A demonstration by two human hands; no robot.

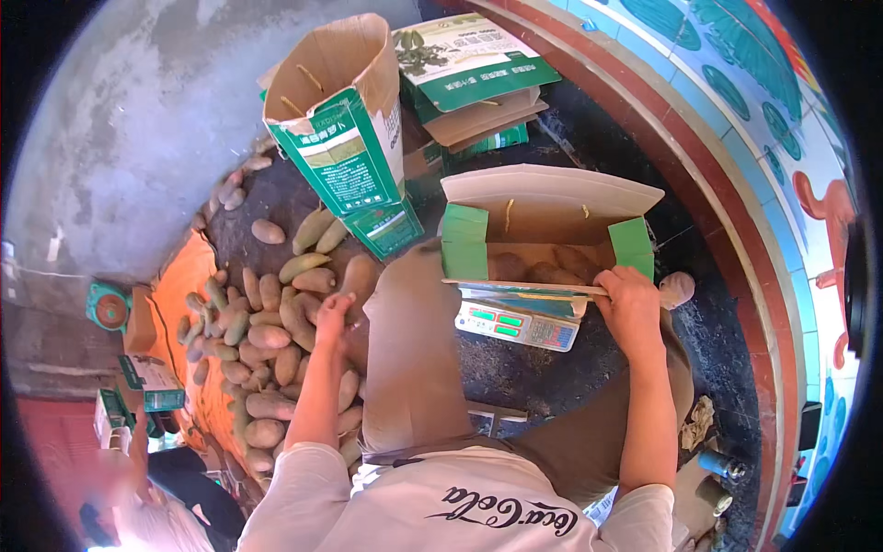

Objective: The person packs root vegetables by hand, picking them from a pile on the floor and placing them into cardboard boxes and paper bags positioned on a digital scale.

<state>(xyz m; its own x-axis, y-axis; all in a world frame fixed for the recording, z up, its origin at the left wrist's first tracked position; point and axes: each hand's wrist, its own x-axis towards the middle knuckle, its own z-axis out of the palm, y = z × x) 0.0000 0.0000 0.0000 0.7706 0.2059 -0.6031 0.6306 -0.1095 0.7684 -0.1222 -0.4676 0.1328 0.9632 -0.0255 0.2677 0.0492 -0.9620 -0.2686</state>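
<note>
Thick, firm produce (359, 274) by the left hand (334, 317), open box (552, 226) under the right hand (633, 304)

Looks plump, stiff and fairly heavy for its length, judging by the thick body and rounded end; fruit or root, hard to say. Probably not brittle, yet likely to scuff or bruise if dropped, and perhaps a little slippery if smooth or dusty. Best taken around the fat middle, with palm over the top and thumb opposite, rather than by one end.

Lies left of the frame's centre, just above and to the right of the left hand, close beside the brown trouser knee (409, 294) and at the right edge of the heap (267, 336). Near the fingertips, perhaps touching. Seen at the left hand: a loose, partly curled shape with some blur around it; cannot tell whether gripping anything.

Right of centre, in the case of the open box, expect light, bendable cardboard walls, made heavier by the brown pieces (552, 274) inside. Best steadied by a folded edge or lifted from below. Placed above a white scale (517, 326), directly beneath the near side. At the right hand, directly touching the box: closed over the right end of its near edge, with fingers bent and thumb pressed along the cardboard
</note>
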